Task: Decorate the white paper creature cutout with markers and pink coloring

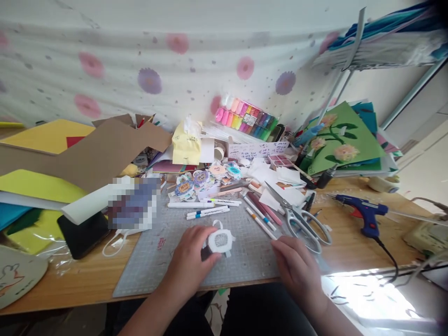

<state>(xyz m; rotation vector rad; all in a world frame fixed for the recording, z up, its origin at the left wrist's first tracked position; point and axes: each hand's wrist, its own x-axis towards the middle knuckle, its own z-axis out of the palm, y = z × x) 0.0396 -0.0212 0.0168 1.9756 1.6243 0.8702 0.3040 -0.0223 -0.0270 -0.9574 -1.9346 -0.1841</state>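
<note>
My left hand [192, 254] grips a small white paper cutout [220, 240] between thumb and fingers, just above the grey cutting mat [157, 270]. The cutout has a grey patterned oval in its middle and small tabs around its edge. My right hand [297, 266] is closed at the mat's right side, its fingertips pinched at the near end of a white marker [261, 223] with an orange band. Beside that marker lies another white marker [258, 210] with a blue band. Large grey-handled scissors [297, 217] rest just beyond my right hand.
Several colourful paper cutouts [201, 178] and paper scraps crowd the mat's far edge. More markers [207, 213] lie mid-mat. To the right is a blue glue gun [367, 210] with its cord. A black phone [84, 233] and coloured sheets [38, 186] cover the left.
</note>
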